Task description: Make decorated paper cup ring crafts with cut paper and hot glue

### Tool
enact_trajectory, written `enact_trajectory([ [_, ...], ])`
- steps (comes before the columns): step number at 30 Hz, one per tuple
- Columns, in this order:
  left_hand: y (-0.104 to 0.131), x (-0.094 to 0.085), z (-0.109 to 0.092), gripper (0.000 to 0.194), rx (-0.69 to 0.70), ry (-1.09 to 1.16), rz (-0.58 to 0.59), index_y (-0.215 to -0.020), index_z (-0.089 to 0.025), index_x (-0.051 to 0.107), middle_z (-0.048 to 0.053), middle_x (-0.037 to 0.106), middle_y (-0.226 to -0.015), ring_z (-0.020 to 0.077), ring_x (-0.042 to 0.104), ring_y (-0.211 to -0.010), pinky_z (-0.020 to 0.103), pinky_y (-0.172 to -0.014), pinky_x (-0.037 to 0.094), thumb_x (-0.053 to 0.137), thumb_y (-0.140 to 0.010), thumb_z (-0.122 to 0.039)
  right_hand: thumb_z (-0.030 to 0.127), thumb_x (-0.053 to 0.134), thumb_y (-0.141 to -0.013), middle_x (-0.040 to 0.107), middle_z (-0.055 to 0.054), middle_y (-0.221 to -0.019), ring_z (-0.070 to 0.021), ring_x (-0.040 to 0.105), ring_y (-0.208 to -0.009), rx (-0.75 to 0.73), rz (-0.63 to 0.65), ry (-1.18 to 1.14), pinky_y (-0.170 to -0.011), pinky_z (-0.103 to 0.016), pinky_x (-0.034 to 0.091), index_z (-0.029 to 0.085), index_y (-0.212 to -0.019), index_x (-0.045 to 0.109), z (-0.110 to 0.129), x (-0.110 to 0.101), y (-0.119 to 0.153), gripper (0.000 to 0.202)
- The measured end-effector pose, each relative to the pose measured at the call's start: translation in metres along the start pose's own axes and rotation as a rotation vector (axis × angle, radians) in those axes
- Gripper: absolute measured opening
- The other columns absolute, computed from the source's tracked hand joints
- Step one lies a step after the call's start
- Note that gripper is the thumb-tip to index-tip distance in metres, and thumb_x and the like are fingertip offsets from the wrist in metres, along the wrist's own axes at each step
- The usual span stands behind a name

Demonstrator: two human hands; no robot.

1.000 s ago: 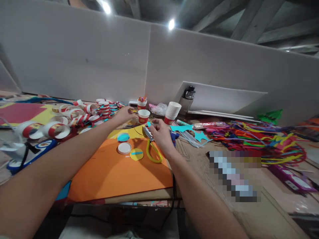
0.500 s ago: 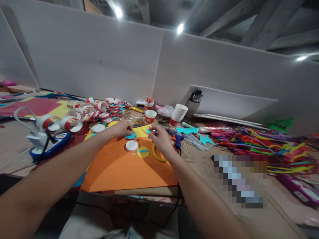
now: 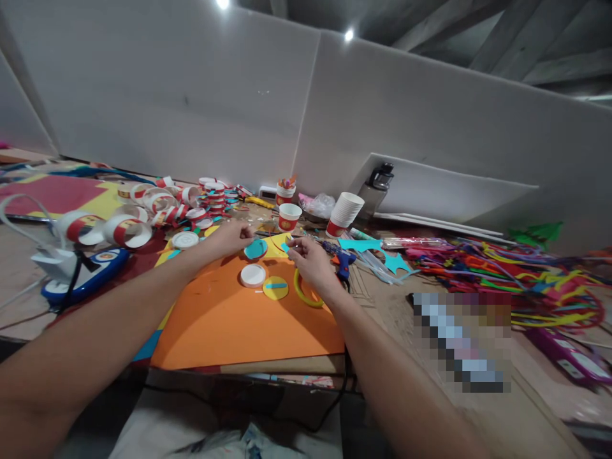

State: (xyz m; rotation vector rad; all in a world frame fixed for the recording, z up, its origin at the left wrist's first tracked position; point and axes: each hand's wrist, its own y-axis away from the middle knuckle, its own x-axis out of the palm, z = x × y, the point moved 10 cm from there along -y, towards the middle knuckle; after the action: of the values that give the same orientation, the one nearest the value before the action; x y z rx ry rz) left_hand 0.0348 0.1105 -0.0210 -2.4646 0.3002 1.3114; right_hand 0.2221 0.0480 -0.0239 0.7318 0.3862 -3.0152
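My left hand (image 3: 235, 236) pinches the upper edge of a round disc (image 3: 255, 249) with a blue face and a reddish rim, tilted toward me. My right hand (image 3: 308, 258) is closed, with a small blue paper piece (image 3: 285, 247) at its fingertips. Below them, on an orange sheet (image 3: 239, 331), lie a white round lid (image 3: 252, 276) and a yellow paper circle (image 3: 276, 288) with a blue strip across it. A yellow ring (image 3: 306, 294), possibly a scissor handle or tape roll, is partly hidden by my right wrist.
Beyond my hands stand a paper cup (image 3: 289, 217), a stack of cups (image 3: 344, 213) and a bottle (image 3: 375, 191). A blue glue gun (image 3: 344, 262) lies to the right, near colourful pipe cleaners (image 3: 545, 274). Cut cup rings (image 3: 129, 229) and a power strip (image 3: 90, 274) sit at left.
The blue-faced disc has been raised and tipped, so more of its face shows. My left fingers have shifted to its upper edge. My right hand has barely moved. The view has tilted slightly down.
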Motion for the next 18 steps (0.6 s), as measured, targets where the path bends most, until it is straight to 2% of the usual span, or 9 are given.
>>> enact_trajectory([
  [3, 0.001, -0.003, -0.001, 0.011, 0.006, -0.064, -0.018, -0.072, -0.020, 0.068, 0.006, 0.069, -0.075, 0.0208, 0.061, -0.069, 0.029, -0.061, 0.042, 0.061, -0.070, -0.028, 0.028, 0.054, -0.078, 0.055, 0.003, -0.069, -0.0118, 0.051, -0.063, 0.007, 0.016, -0.022, -0.059, -0.024, 0.038, 0.016, -0.100, 0.062, 0.000, 0.002, 0.000, 0.027],
  [6, 0.003, -0.008, -0.011, 0.016, 0.044, -0.103, -0.023, -0.073, -0.018, 0.069, 0.007, 0.070, -0.078, 0.0215, 0.062, -0.071, 0.029, -0.062, 0.042, 0.061, -0.073, -0.032, 0.022, 0.050, -0.077, 0.052, 0.005, -0.065, -0.0110, 0.047, -0.059, -0.018, 0.009, 0.002, -0.056, -0.022, 0.035, 0.017, -0.107, 0.063, 0.007, -0.002, 0.001, 0.033],
  [9, 0.008, -0.009, -0.028, 0.023, 0.099, 0.015, 0.016, -0.079, -0.017, 0.070, 0.006, 0.072, -0.080, 0.0194, 0.062, -0.072, 0.027, -0.064, 0.043, 0.058, -0.077, -0.036, 0.014, 0.044, -0.077, 0.054, 0.004, -0.065, -0.0099, 0.044, -0.056, -0.029, 0.026, 0.133, -0.055, -0.022, 0.032, 0.018, -0.096, 0.071, 0.017, -0.007, 0.003, 0.033],
  [11, 0.014, 0.004, -0.044, 0.026, 0.175, 0.122, 0.161, -0.087, -0.016, 0.071, 0.005, 0.072, -0.081, 0.0162, 0.062, -0.071, 0.025, -0.064, 0.043, 0.058, -0.079, -0.037, 0.010, 0.043, -0.078, 0.061, 0.001, -0.070, -0.0098, 0.047, -0.059, -0.039, 0.102, 0.236, -0.058, -0.023, 0.033, 0.017, -0.086, 0.074, 0.023, -0.004, 0.005, 0.032],
  [13, 0.021, 0.017, -0.056, 0.025, 0.243, 0.132, 0.286, -0.087, -0.016, 0.072, 0.003, 0.071, -0.080, 0.0144, 0.061, -0.070, 0.023, -0.064, 0.042, 0.057, -0.080, -0.036, 0.007, 0.045, -0.079, 0.066, -0.001, -0.079, -0.0107, 0.053, -0.067, -0.088, 0.209, 0.326, -0.064, -0.023, 0.037, 0.017, -0.084, 0.075, 0.032, 0.004, 0.010, 0.032],
  [15, 0.026, 0.026, -0.061, 0.023, 0.279, 0.113, 0.353, -0.086, -0.016, 0.072, 0.003, 0.072, -0.082, 0.0139, 0.062, -0.073, 0.022, -0.064, 0.042, 0.056, -0.080, -0.031, 0.008, 0.050, -0.082, 0.068, -0.003, -0.087, -0.0124, 0.057, -0.077, -0.171, 0.312, 0.417, -0.071, -0.024, 0.039, 0.018, -0.089, 0.076, 0.043, 0.015, 0.018, 0.029],
  [18, 0.029, 0.034, -0.062, 0.022, 0.297, 0.073, 0.399, -0.089, -0.017, 0.072, 0.003, 0.073, -0.086, 0.0139, 0.062, -0.075, 0.021, -0.065, 0.042, 0.055, -0.080, -0.026, 0.020, 0.064, -0.083, 0.066, -0.006, -0.096, -0.0176, 0.057, -0.090, -0.240, 0.412, 0.592, -0.079, -0.028, 0.041, 0.019, -0.099, 0.075, 0.052, 0.030, 0.031, 0.020],
])
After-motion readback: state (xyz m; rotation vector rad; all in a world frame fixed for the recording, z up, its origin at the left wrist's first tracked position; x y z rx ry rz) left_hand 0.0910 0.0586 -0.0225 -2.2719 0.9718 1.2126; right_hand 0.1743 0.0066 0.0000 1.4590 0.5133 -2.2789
